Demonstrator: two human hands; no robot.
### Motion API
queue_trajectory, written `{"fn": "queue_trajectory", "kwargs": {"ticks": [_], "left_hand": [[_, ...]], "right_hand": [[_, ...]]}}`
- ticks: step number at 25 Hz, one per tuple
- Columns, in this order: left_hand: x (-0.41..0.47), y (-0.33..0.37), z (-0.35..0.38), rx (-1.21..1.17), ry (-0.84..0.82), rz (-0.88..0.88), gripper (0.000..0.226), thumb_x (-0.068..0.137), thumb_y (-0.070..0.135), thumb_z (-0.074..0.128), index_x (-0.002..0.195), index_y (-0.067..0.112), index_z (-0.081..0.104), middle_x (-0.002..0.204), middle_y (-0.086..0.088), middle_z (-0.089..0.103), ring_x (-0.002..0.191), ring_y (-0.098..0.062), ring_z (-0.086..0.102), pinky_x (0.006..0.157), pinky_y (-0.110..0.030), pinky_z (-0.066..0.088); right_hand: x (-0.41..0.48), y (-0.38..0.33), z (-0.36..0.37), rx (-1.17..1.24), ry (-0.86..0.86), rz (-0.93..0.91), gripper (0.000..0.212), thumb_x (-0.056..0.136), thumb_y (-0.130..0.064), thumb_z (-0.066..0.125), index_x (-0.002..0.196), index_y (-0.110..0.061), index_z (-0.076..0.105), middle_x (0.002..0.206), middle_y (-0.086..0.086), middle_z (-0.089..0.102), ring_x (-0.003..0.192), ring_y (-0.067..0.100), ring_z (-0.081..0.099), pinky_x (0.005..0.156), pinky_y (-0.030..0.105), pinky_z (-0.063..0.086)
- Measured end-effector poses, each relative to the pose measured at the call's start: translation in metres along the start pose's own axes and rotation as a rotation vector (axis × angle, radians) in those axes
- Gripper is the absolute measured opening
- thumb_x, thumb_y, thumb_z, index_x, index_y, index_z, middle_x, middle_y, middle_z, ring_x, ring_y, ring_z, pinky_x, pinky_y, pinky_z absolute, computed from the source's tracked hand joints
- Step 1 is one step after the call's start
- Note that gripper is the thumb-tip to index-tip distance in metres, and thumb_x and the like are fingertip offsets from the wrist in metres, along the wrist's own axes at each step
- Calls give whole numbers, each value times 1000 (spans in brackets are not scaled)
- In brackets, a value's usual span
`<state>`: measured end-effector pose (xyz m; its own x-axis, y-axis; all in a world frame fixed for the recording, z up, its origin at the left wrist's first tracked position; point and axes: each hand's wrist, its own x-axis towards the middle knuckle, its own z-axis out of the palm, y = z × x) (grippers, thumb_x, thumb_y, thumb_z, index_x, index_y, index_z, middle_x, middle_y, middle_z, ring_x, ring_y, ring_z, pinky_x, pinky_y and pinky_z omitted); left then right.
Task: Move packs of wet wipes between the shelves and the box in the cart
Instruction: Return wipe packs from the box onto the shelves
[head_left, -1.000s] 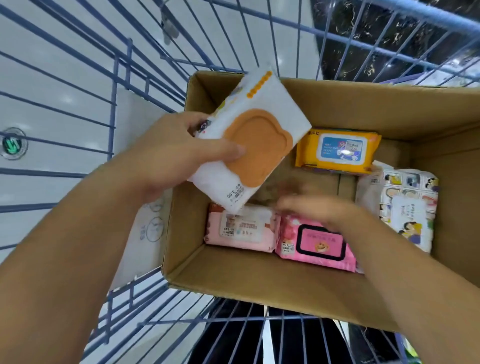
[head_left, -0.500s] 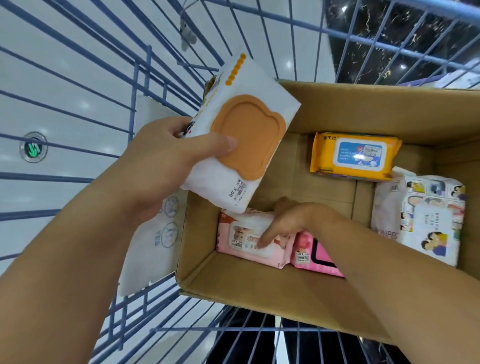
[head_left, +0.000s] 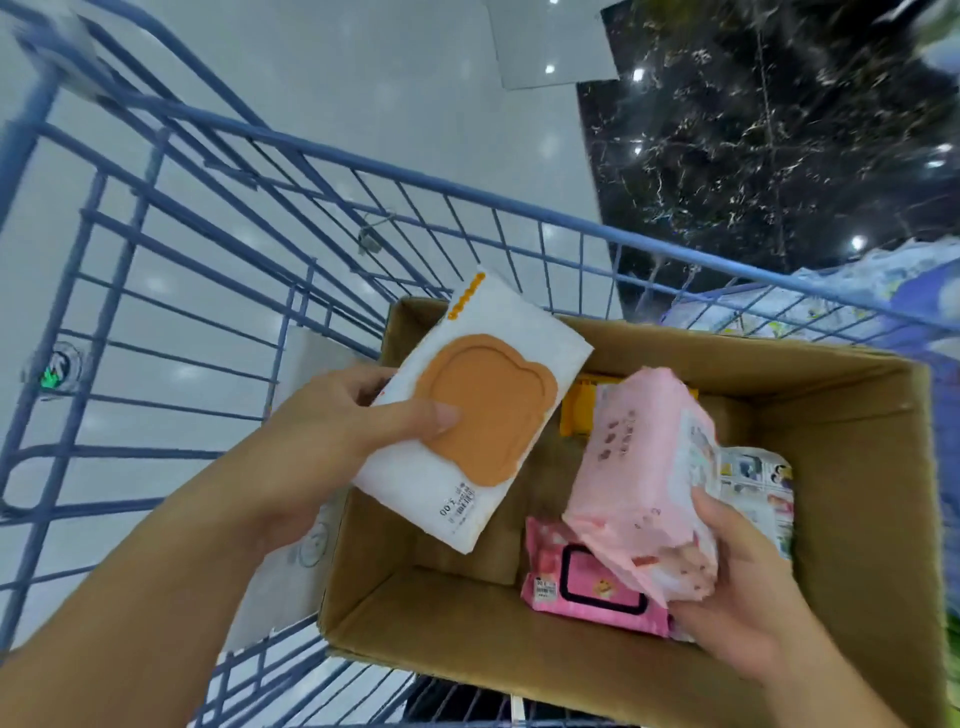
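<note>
My left hand (head_left: 332, 441) holds a white wipes pack with an orange lid (head_left: 478, 410) above the left side of the cardboard box (head_left: 857, 467). My right hand (head_left: 743, 592) grips a pale pink pack (head_left: 639, 467) lifted over the box's middle. On the box floor lies a bright pink pack with a black-framed lid (head_left: 587, 587). A yellow pack (head_left: 576, 410) shows partly behind the held packs. A white pack with cartoon pictures (head_left: 758, 493) leans at the right, partly hidden.
The box sits in a blue wire cart (head_left: 208, 270) whose rim runs along the top and left. A white card (head_left: 291, 571) stands between box and cart wall. Pale tiles and dark marble floor (head_left: 779, 130) lie beyond.
My right hand has taken hold of the pale pink pack and raised it off the box floor. The view has tilted up and away; the left hand still holds the white pack.
</note>
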<state>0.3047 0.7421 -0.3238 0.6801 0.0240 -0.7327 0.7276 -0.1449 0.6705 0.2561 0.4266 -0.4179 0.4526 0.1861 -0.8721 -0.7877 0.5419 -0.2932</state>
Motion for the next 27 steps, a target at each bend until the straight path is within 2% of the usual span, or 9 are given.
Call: {"fn": "queue_trajectory", "kwargs": {"ticks": [3, 6, 8, 11, 14, 16, 19, 23, 27], "left_hand": [[-23, 22, 12, 39, -61, 31, 67, 50, 44, 89, 111, 25, 71, 97, 2, 79, 86, -20, 77, 74, -34, 57], [-60, 60, 19, 175, -66, 107, 92, 31, 54, 96, 114, 25, 72, 100, 1, 79, 90, -22, 77, 79, -39, 57], [-88, 87, 27, 272, -41, 173, 85, 36, 50, 96, 114, 27, 72, 99, 5, 79, 90, -20, 77, 81, -38, 58], [-122, 120, 43, 457, -8, 273, 83, 43, 48, 95, 118, 28, 69, 103, 8, 76, 90, -15, 73, 78, -33, 56], [-153, 151, 73, 749, 11, 471, 79, 39, 60, 89, 112, 44, 61, 104, 20, 66, 94, -10, 64, 78, -30, 47], [-177, 168, 101, 836, -59, 606, 63, 46, 54, 92, 99, 51, 58, 101, 31, 59, 93, 0, 59, 75, -21, 42], [-209, 187, 146, 991, -144, 752, 68, 48, 61, 83, 105, 56, 47, 108, 28, 54, 96, 0, 54, 77, -22, 41], [-232, 208, 215, 1154, -194, 893, 60, 56, 62, 76, 104, 57, 40, 106, 21, 54, 93, -2, 54, 80, -26, 47], [-201, 215, 275, 1240, -198, 887, 60, 58, 66, 72, 110, 45, 50, 102, 17, 56, 90, -5, 57, 79, -30, 53]], "right_hand": [[-46, 1, -7, 27, -4, -118, 126, 21, -28, 104, 137, -13, 58, 132, 12, 67, 116, 30, 68, 86, 51, 59], [-106, -5, 7, 68, -47, -247, 103, 44, -18, 99, 138, -9, 55, 132, 14, 67, 113, 28, 69, 85, 45, 61], [-154, -14, 16, 141, -49, -361, 91, 54, -11, 92, 138, -10, 55, 131, 13, 68, 112, 27, 70, 82, 42, 62], [-217, -23, 16, 248, -21, -547, 106, 33, -18, 101, 130, -13, 60, 128, 12, 70, 114, 30, 68, 91, 48, 58], [-282, -30, 2, 304, 14, -683, 114, 32, -18, 101, 137, -12, 56, 133, 14, 66, 122, 37, 63, 104, 60, 48], [-323, -33, -14, 372, 1, -759, 118, 32, -16, 101, 140, -15, 54, 135, 14, 65, 120, 38, 64, 96, 57, 54], [-381, -36, -34, 473, -27, -882, 118, 26, -15, 102, 135, -21, 58, 130, 11, 69, 109, 34, 71, 68, 43, 62], [-425, -46, -59, 525, 6, -1010, 100, 40, -19, 100, 132, -27, 60, 127, 9, 70, 103, 35, 72, 80, 46, 62], [-431, -63, -90, 633, 75, -1034, 94, 57, -21, 93, 142, -26, 53, 135, 7, 66, 105, 30, 71, 74, 43, 63]]}}
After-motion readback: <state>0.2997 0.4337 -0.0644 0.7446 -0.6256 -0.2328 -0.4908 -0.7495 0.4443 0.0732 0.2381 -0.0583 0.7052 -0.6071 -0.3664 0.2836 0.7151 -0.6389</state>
